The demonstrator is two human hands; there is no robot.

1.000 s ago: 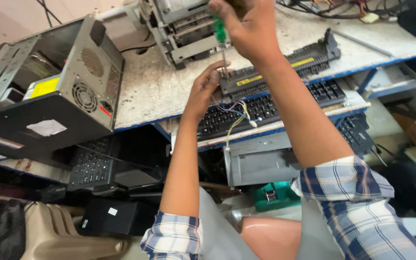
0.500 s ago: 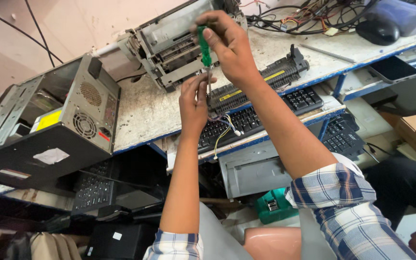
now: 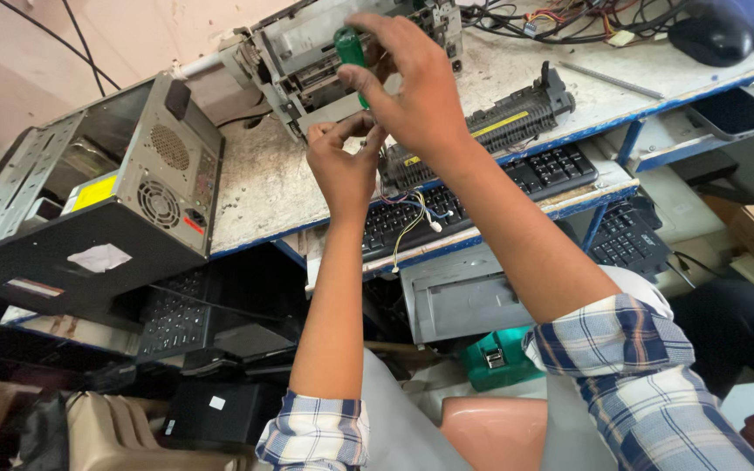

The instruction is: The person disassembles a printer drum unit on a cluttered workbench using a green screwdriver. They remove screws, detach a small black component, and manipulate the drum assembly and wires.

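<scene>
Two hands: right hand fingers closed on green screwdriver, left hand fingers pinching sth hidden, by printer unit

Glossy green plastic screwdriver handle, bare metal computer case, rough stained bench top

My stained white workbench with its blue edge stands against a pale pink wall in daylight.

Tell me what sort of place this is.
Most likely an electronics repair workshop. The right hand holds a green-handled screwdriver over a stripped printer assembly on a worn workbench. An opened computer case, stacked keyboards and loose cables lie around it.
</scene>
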